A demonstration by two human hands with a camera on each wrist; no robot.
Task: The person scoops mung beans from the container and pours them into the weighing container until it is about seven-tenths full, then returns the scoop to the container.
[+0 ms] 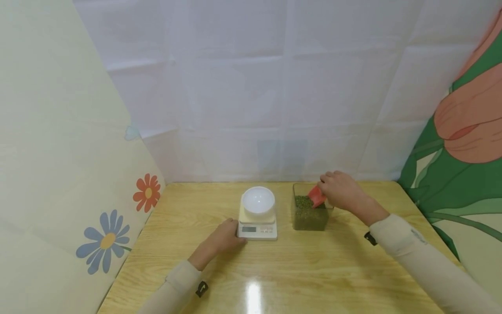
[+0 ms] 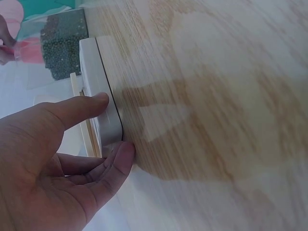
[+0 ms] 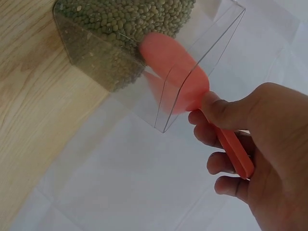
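Currently, the right hand's (image 1: pixel 340 191) grip is closed around the handle (image 3: pixel 235 151) of the scoop (image 1: pixel 317 196); the left hand (image 1: pixel 225 236), partly spread, pinches the scale's (image 1: pixel 258 234) corner. In the head view, the scoop's long axis slants down-left, blade (image 3: pixel 171 67) inside the box (image 1: pixel 310 222), at the beans (image 3: pixel 120 19). The right wrist view exposes the handle, covered in the head view.

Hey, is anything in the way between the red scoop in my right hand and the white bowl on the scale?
Only the clear container: the red scoop is partly inside it, so its left side stands between them. Beyond that, nothing visible blocks the white bowl; your left hand is at the left of the scale.
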